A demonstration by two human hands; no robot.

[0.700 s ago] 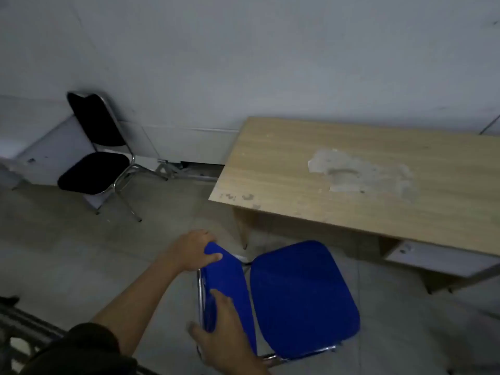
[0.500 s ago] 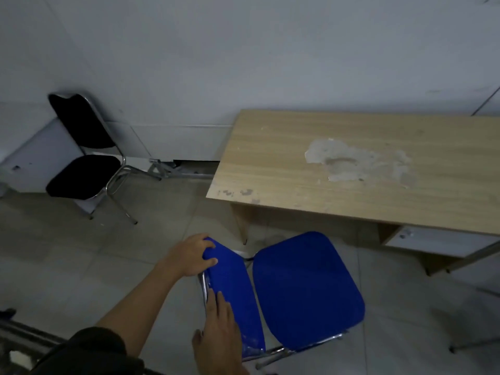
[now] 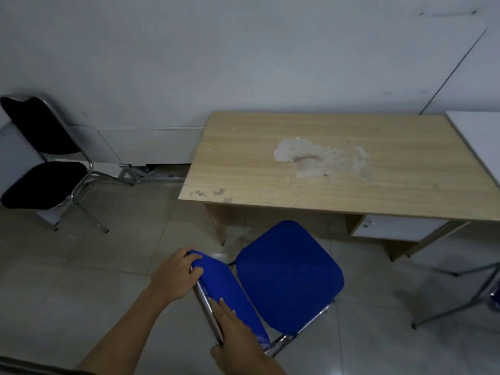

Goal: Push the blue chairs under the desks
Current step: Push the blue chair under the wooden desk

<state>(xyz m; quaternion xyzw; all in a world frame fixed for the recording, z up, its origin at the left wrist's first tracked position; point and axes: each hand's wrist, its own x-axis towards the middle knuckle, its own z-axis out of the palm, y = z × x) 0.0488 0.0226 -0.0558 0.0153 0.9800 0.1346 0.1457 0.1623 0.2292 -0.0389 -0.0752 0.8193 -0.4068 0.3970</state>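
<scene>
A blue chair (image 3: 286,274) with a chrome frame stands on the tiled floor just in front of a wooden desk (image 3: 324,163), its seat turned at an angle toward the desk's left leg. My left hand (image 3: 176,277) grips the far top corner of the blue backrest. My right hand (image 3: 238,336) holds the near end of the backrest, fingers lying flat on its padded face and thumb around the chrome tube. The seat's far corner lies just short of the desk's front edge.
A black chair (image 3: 43,182) stands against the wall at the left. Another chair's chrome legs (image 3: 465,296) show at the right edge. A white desk (image 3: 481,136) abuts the wooden one on the right. A white drawer unit (image 3: 392,228) hangs under the desk's right side.
The view has swung right and back, showing more of the desk and the white one beside it. The blue chair's seat has edged nearer the desk. Both hands keep their hold on the backrest.
</scene>
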